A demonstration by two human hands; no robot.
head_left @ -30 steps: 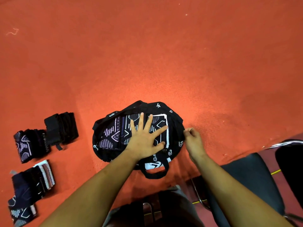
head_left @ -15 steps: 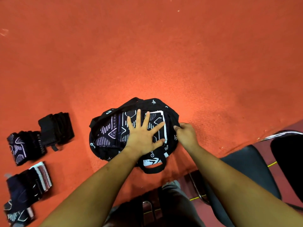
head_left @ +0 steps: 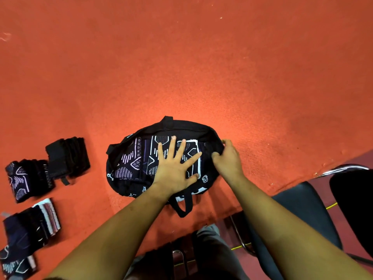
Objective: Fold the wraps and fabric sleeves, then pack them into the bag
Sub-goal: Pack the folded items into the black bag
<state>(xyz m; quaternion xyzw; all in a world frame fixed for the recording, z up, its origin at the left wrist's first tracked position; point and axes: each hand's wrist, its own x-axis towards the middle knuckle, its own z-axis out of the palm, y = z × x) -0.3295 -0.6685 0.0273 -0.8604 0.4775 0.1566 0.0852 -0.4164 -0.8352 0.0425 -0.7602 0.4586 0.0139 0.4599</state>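
A black bag (head_left: pixel 187 128) with small white prints lies open on the orange floor. Folded dark sleeves (head_left: pixel 133 162) with white and lilac patterns lie inside it. My left hand (head_left: pixel 175 168) presses flat on them, fingers spread. My right hand (head_left: pixel 228 158) grips the bag's right rim, fingers curled over the fabric. To the left on the floor lie a folded black wrap (head_left: pixel 67 155), a patterned folded sleeve (head_left: pixel 24 178), and a folded piece with white and pink stripes (head_left: pixel 32 221).
A black chair (head_left: pixel 302 217) with a chrome frame stands at the lower right, a second black seat (head_left: pixel 353 205) beside it. My knees (head_left: pixel 203 251) show at the bottom. Another patterned piece (head_left: pixel 14 263) lies at the lower left corner.
My right hand has moved left from the floor beside the bag and taken hold of the bag's right rim. My left hand stays pressed on the sleeves inside.
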